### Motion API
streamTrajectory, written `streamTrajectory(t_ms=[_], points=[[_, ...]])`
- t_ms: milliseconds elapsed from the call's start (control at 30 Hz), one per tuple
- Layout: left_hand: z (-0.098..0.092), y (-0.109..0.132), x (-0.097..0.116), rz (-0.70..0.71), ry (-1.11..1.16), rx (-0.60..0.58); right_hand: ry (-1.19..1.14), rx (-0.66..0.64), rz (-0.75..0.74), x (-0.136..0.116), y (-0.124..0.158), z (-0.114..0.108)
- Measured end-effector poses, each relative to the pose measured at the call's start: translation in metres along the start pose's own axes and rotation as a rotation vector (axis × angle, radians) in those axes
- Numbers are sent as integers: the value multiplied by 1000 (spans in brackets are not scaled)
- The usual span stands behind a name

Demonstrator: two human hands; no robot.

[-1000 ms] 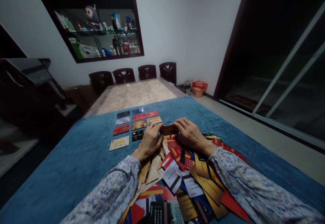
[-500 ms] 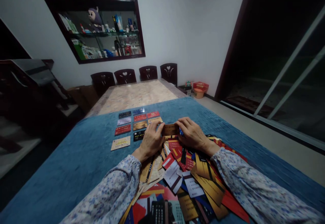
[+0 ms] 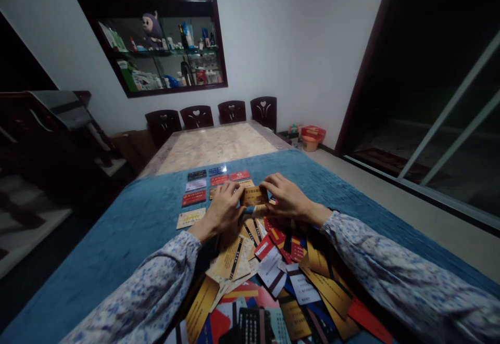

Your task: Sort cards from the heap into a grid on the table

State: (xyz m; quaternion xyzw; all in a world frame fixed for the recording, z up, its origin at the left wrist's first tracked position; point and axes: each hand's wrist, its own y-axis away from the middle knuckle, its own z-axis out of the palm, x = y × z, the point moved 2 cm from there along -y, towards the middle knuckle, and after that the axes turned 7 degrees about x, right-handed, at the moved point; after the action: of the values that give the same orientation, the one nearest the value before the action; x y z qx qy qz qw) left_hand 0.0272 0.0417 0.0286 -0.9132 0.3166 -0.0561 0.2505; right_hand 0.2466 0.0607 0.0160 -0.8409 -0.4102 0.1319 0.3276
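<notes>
A gold card (image 3: 254, 196) is held up between my two hands, its printed face toward me. My left hand (image 3: 223, 206) pinches its left end, and my right hand (image 3: 288, 196) grips the right end. Beneath and in front of my wrists spreads a loose heap of cards (image 3: 269, 271), gold, red, white, blue and black, overlapping at many angles. Beyond my left hand, several cards lie in rows on the blue cloth, among them a red card (image 3: 194, 198) and a cream card (image 3: 190, 218). My left hand and forearm hide part of those rows.
The blue cloth (image 3: 128, 240) covers the near part of a long table (image 3: 219, 141). Dark chairs (image 3: 196, 117) stand at its far end. A shelf niche (image 3: 167, 47) is in the wall, and a sliding door (image 3: 437, 110) is on the right.
Both hands have shifted slightly left with the gold card, which now looks brighter and more tilted toward me. My left forearm has swung left, uncovering more of the heap. The view has shifted a little.
</notes>
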Motion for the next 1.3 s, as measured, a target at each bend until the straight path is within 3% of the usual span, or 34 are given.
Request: streamTrajectory(t_ms=[267,633,1067,1300], points=[[-18,9,-47,-42,0,-15,-74,-95,-22,1,-48,34],[-10,16,-106,-131,-72,-162,-80,-290,41,-11,-99,69],[25,13,-132,-188,-53,-307,-71,-439,49,2,-109,110],[29,13,-130,-199,-29,-339,-81,-468,61,9,-108,123]])
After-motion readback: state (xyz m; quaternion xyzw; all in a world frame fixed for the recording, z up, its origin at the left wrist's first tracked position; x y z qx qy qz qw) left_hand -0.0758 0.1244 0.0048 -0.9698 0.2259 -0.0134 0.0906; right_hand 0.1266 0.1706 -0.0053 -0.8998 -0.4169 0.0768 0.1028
